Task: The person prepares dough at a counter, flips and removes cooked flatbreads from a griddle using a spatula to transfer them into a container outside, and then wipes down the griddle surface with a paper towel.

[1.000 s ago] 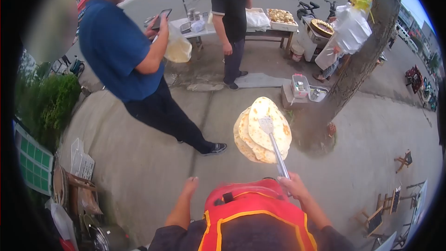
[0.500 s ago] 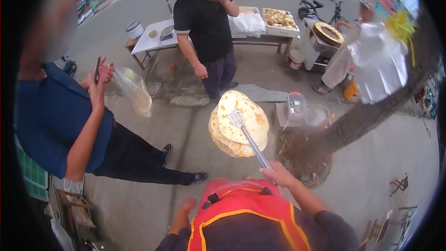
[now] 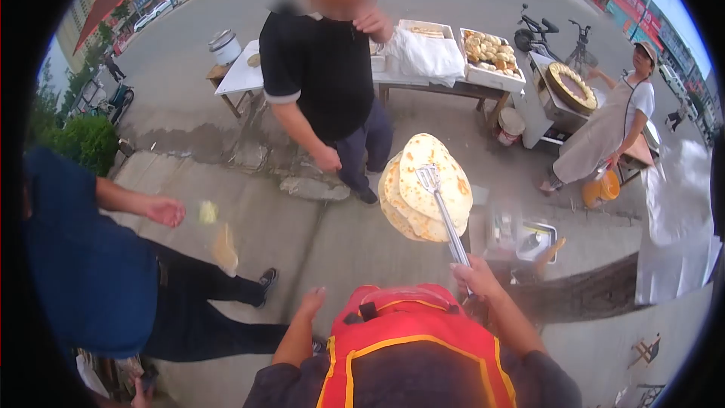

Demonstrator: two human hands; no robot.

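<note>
Just beyond the red apron (image 3: 415, 325), our right hand (image 3: 477, 279) grips slotted tongs (image 3: 449, 223), apparently clamping stacked flatbreads (image 3: 454, 175) against slipping; our left hand's (image 3: 310, 303) grip, beside the apron, we cannot tell.

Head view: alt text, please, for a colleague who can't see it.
Right hand holds a slotted metal utensil over a stack of flatbreads; left hand beside a red garment. A person in black and one in blue stand nearby, another by a round pan.
</note>
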